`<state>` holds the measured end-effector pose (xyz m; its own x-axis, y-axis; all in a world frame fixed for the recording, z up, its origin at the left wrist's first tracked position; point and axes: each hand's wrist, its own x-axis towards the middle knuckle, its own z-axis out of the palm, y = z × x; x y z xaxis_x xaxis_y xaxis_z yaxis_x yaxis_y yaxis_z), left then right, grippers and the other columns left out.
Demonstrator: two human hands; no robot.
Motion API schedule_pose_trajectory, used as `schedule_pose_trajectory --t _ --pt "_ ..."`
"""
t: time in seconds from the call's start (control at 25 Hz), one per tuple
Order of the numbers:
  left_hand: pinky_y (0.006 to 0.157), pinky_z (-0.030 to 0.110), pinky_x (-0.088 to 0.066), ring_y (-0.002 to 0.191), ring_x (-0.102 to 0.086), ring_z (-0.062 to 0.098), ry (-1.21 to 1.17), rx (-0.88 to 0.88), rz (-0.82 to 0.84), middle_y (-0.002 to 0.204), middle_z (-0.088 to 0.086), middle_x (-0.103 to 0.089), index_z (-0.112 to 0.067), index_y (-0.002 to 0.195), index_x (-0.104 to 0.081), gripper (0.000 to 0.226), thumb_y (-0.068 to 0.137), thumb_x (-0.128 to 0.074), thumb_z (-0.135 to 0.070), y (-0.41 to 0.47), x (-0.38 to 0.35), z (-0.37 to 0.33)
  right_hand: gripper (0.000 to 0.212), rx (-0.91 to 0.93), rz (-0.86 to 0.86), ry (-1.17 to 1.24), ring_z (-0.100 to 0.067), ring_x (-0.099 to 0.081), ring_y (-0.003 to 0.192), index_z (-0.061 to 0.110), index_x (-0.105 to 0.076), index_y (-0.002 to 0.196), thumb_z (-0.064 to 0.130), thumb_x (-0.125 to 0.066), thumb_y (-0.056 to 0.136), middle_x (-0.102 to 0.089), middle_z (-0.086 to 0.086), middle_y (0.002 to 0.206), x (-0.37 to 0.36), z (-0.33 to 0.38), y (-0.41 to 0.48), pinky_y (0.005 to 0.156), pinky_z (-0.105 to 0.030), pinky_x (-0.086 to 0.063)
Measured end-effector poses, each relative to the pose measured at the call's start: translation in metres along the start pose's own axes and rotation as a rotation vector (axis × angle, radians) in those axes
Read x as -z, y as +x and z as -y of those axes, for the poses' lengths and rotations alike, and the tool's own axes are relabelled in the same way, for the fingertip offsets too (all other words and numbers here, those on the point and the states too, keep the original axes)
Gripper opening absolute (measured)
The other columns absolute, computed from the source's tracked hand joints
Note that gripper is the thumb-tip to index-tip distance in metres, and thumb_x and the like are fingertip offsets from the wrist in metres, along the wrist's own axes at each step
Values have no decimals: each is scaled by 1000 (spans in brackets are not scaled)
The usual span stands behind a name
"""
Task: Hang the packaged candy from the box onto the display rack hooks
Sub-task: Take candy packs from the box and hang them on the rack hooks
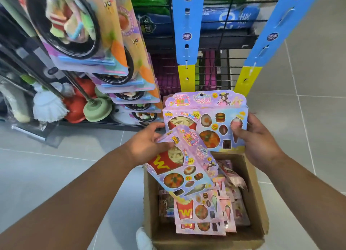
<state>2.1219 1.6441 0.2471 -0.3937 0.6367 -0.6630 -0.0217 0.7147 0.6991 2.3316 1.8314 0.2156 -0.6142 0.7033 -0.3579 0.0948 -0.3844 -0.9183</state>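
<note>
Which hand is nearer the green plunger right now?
Left. The left hand, pinching the tilted candy pack, is right of and below the green plunger in view; the right hand grips the upright candy pack farther right.

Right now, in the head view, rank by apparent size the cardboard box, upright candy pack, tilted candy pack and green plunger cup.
Largest: cardboard box.
Then upright candy pack and tilted candy pack: alike, unranked.
Smallest: green plunger cup, though farther away.

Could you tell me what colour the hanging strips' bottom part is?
The bottom part is yellow, below blue; the head view shows it.
</note>
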Motion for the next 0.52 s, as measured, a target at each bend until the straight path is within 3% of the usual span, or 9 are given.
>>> schedule_pose_trajectory --t 0.16,0.28,0.36,0.44,0.52 --pt "91 49 -57 96 -74 24 -69 -7 24 109 2 -76 -34 138 -40 68 84 -78 -20 15 2 0 30 29 13 -101 -27 -70 102 19 -61 121 27 -60 93 -73 -5 114 -5 9 25 86 -44 -56" --pt "93 48 -57 97 -74 23 -75 -12 29 110 3 -76 -37 134 -46 58 88 -75 -16 31 6 -4 25 71 6 -179 -22 -71 102 20 -60 124 24 -55 99 -73 0 113 -7 17 39 81 -37 -59" --pt "95 48 -56 100 -73 22 -66 -9 48 113 3 -75 -30 145 -40 75 82 -80 -25 39 3 -6 27 95 0 -224 -17 -71 100 21 -58 127 24 -53 100 -73 2 113 -8 20 46 77 -30 -59" --pt "96 47 -55 106 -71 22 -59 18 52 121 4 -71 -30 156 -23 101 75 -84 -33 47 -1 -2 28 114 -1 -265 -17 -71 102 23 -57 128 26 -53 101 -72 3 115 -10 19 51 82 -35 -58" --pt "92 42 -57 111 -68 23 -99 51 46 130 6 -66 -28 158 -15 97 84 -78 -24 54 -4 1 29 126 7 -296 -14 -71 100 22 -56 130 24 -53 101 -72 5 115 -15 18 56 81 -32 -59"
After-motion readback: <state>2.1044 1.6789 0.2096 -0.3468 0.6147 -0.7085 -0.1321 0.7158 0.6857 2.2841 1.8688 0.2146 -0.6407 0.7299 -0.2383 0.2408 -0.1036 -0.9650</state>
